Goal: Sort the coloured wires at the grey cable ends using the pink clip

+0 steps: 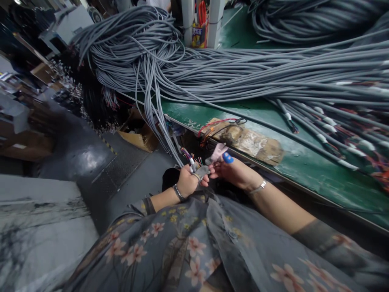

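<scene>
My left hand [187, 181] is closed around the ends of several grey cables [174, 148] that hang down from the bench edge. Thin coloured wires [187, 155] fan out of the cable ends above its fist, and a worn grey covering wraps its thumb. Close beside it, my right hand [235, 172] has its fingertips bent together near the left thumb. Pale finger covers and a blue band [227, 157] sit on its fingers. Whatever lies between those fingertips is too small to make out.
A green bench [304, 156] carries a large grey cable bundle [212, 75] and stripped ends with white sleeves at right. A soldering-stained board [252, 142] lies at its front edge, with red and black leads. Below left stands a cardboard box [133, 136].
</scene>
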`<action>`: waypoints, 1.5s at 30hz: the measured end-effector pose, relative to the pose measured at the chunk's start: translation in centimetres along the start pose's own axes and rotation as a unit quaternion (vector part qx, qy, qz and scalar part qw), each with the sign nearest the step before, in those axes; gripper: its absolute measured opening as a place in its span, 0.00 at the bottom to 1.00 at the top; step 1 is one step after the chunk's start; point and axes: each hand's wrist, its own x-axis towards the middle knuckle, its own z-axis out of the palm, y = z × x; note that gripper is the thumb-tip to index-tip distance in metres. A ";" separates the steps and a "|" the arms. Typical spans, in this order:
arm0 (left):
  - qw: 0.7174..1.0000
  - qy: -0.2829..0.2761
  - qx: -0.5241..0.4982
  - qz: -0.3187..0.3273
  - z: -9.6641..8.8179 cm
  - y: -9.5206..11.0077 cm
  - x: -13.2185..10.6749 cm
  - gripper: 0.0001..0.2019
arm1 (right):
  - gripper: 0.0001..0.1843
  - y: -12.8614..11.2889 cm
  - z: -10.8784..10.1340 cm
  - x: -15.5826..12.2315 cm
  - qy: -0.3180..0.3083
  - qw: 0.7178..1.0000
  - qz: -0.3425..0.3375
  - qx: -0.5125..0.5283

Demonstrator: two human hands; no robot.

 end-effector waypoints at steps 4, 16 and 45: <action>0.999 -0.026 0.046 0.009 -0.2 0.3 -0.4 0.28 | 0.21 0.1 0.1 -0.4 0.030 0.998 -0.008 -0.060; 0.998 -0.052 0.011 -0.039 -0.3 -0.1 0.0 0.28 | 0.25 -0.1 -0.3 -1.1 0.037 0.999 0.013 -0.017; 0.998 -0.046 0.036 -0.011 -0.4 -0.3 -0.1 0.29 | 0.22 1.1 1.4 -1.1 0.116 0.970 -0.085 -0.196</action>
